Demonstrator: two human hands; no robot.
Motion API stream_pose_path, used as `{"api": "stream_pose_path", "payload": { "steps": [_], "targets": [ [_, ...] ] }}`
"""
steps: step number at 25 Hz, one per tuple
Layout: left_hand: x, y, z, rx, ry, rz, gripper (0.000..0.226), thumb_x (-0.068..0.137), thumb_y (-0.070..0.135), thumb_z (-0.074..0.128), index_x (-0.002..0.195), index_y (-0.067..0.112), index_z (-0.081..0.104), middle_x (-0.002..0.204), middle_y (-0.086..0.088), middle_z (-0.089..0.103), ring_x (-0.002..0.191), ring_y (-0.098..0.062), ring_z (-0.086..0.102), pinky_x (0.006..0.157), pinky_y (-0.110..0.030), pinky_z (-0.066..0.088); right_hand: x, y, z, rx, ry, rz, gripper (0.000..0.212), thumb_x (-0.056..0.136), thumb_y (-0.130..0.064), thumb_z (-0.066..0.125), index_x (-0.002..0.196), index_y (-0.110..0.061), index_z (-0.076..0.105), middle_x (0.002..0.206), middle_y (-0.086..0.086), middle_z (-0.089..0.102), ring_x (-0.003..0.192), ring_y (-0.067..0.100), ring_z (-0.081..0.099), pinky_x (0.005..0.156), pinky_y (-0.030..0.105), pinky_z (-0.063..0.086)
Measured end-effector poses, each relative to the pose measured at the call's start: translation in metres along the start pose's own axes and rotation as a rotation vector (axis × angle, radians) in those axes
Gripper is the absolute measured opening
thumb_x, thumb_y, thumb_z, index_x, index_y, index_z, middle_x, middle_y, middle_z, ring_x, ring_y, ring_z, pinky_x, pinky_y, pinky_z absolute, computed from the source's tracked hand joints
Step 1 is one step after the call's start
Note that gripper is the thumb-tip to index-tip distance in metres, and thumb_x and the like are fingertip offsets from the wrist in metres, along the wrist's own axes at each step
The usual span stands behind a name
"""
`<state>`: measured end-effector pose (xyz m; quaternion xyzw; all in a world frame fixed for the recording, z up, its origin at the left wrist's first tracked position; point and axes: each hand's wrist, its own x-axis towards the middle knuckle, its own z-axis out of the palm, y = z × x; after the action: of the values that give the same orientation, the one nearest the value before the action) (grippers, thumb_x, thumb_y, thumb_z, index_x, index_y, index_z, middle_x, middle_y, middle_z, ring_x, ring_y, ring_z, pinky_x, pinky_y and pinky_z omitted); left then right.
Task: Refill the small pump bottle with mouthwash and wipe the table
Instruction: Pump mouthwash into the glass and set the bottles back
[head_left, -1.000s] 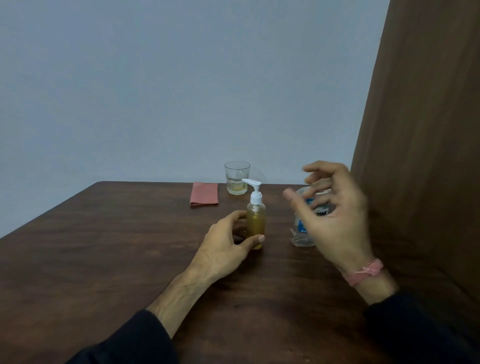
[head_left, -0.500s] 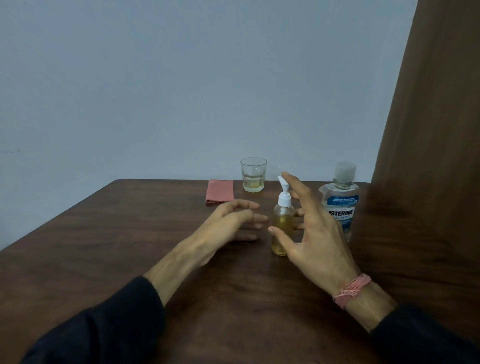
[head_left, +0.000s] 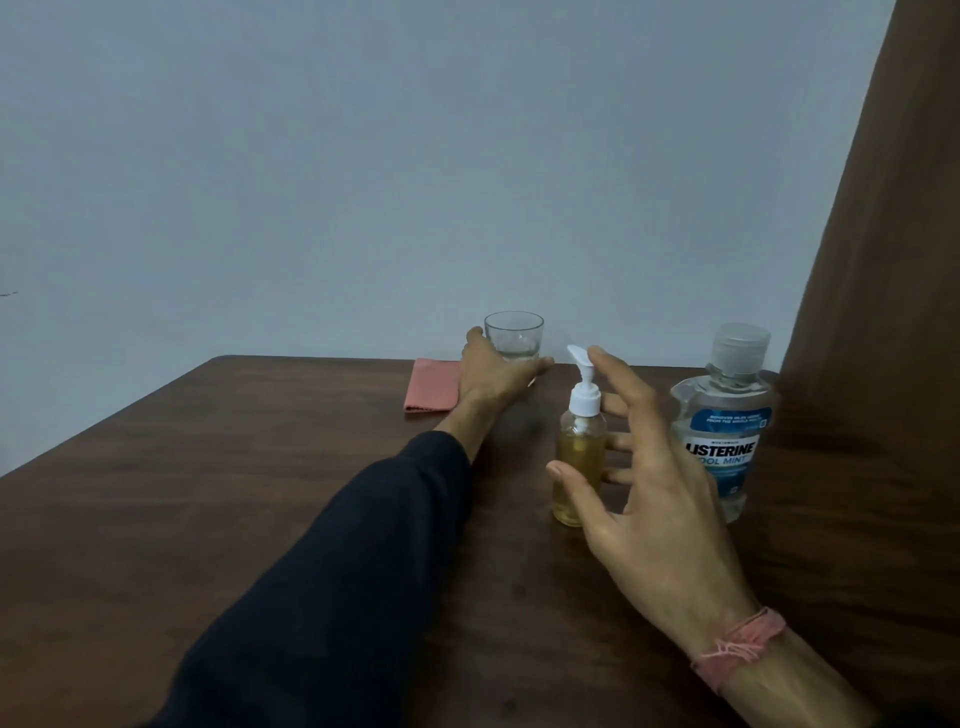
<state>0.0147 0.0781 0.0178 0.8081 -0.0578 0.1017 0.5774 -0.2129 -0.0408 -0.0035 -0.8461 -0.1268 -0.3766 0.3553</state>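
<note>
You are wrapping your left hand (head_left: 488, 371) around the clear drinking glass (head_left: 514, 336) at the far edge, while your right hand (head_left: 641, 483), fingers spread, is cupping beside the small amber pump bottle (head_left: 579, 457) mid-table without yet gripping it. Next, probably, unscrewing its pump.

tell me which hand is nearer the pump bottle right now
Right. The right hand is spread open around the pump bottle, thumb in front, fingers behind. The left hand is farther back, wrapped on the glass.
</note>
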Motion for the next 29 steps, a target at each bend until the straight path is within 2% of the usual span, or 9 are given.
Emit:
{"api": "stream_pose_path", "payload": {
  "steps": [6,10,15,18,20,22,24,27,29],
  "targets": [
    [0.003,-0.008,0.005,0.040,0.005,-0.016,0.086,0.088,0.028,0.094,0.158,0.008,0.048,0.149,-0.009,0.066,0.137,-0.026,0.066,0.113,-0.039,0.056,-0.002,-0.002,-0.002,0.025,0.016,-0.023,0.109,0.085,-0.026,0.089,0.161,-0.062,0.020,0.136,-0.034,0.056,0.114,-0.001,0.068,0.091,0.028,0.065],
    [-0.043,-0.007,-0.028,-0.075,-0.117,-0.008,0.073,0.076,0.019,0.098,0.140,0.020,0.062,0.134,0.000,0.076,0.120,-0.016,0.076,0.101,-0.033,0.064,-0.004,-0.009,-0.003,0.058,0.011,-0.056,0.105,0.083,-0.022,0.086,0.161,-0.057,0.025,0.137,-0.033,0.053,0.114,-0.003,0.064,0.084,0.018,0.060],
    [-0.139,-0.009,-0.098,-0.050,-0.255,0.199,0.072,0.068,0.016,0.099,0.132,0.030,0.069,0.122,0.011,0.078,0.118,-0.009,0.078,0.100,-0.025,0.064,-0.013,-0.021,-0.004,0.185,-0.063,-0.069,0.090,0.094,-0.017,0.073,0.160,-0.044,0.019,0.130,-0.035,0.046,0.116,0.002,0.061,0.093,0.015,0.052],
    [-0.185,-0.012,-0.129,-0.017,-0.241,0.286,0.078,0.061,0.017,0.095,0.134,0.031,0.069,0.127,0.010,0.077,0.121,-0.012,0.078,0.101,-0.026,0.063,-0.018,-0.030,-0.003,0.246,-0.127,-0.084,0.082,0.099,-0.020,0.064,0.164,-0.041,0.018,0.117,-0.025,0.054,0.106,0.012,0.065,0.090,0.017,0.052],
    [-0.200,-0.015,-0.141,0.006,-0.220,0.320,0.080,0.062,0.007,0.092,0.135,0.029,0.069,0.128,0.006,0.078,0.120,-0.015,0.078,0.100,-0.027,0.063,-0.022,-0.033,-0.003,0.304,-0.158,-0.068,0.081,0.102,-0.016,0.062,0.164,-0.042,0.019,0.117,-0.014,0.058,0.096,0.019,0.069,0.089,0.032,0.058],
    [-0.202,-0.016,-0.147,0.053,-0.204,0.350,0.081,0.064,0.001,0.092,0.137,0.029,0.068,0.128,0.008,0.078,0.120,-0.011,0.077,0.098,-0.022,0.061,-0.025,-0.038,-0.006,0.402,-0.207,-0.022,0.080,0.102,-0.010,0.061,0.164,-0.042,0.022,0.112,-0.006,0.060,0.077,0.026,0.070,0.072,0.046,0.064],
    [-0.199,-0.015,-0.149,0.125,-0.193,0.383,0.083,0.067,0.002,0.096,0.140,0.032,0.067,0.130,0.014,0.075,0.123,-0.003,0.073,0.099,-0.017,0.058,-0.027,-0.045,-0.008,0.447,-0.248,-0.025,0.079,0.099,-0.007,0.060,0.162,-0.040,0.026,0.103,-0.001,0.061,0.065,0.027,0.066,0.059,0.048,0.061],
    [-0.195,-0.015,-0.149,0.168,-0.197,0.414,0.083,0.069,0.005,0.096,0.140,0.033,0.066,0.130,0.017,0.072,0.122,0.000,0.071,0.097,-0.013,0.056,-0.029,-0.055,-0.010,0.412,-0.289,-0.097,0.070,0.099,-0.006,0.061,0.157,-0.034,0.034,0.091,0.000,0.062,0.058,0.019,0.060,0.055,0.039,0.056],
    [-0.194,-0.017,-0.149,0.172,-0.203,0.443,0.082,0.068,0.008,0.097,0.141,0.033,0.066,0.130,0.018,0.071,0.123,-0.002,0.070,0.097,-0.013,0.056,-0.027,-0.057,-0.008,0.394,-0.290,-0.082,0.064,0.101,-0.003,0.061,0.151,-0.035,0.038,0.085,0.002,0.061,0.053,0.017,0.057,0.050,0.045,0.054]
  ]
}}
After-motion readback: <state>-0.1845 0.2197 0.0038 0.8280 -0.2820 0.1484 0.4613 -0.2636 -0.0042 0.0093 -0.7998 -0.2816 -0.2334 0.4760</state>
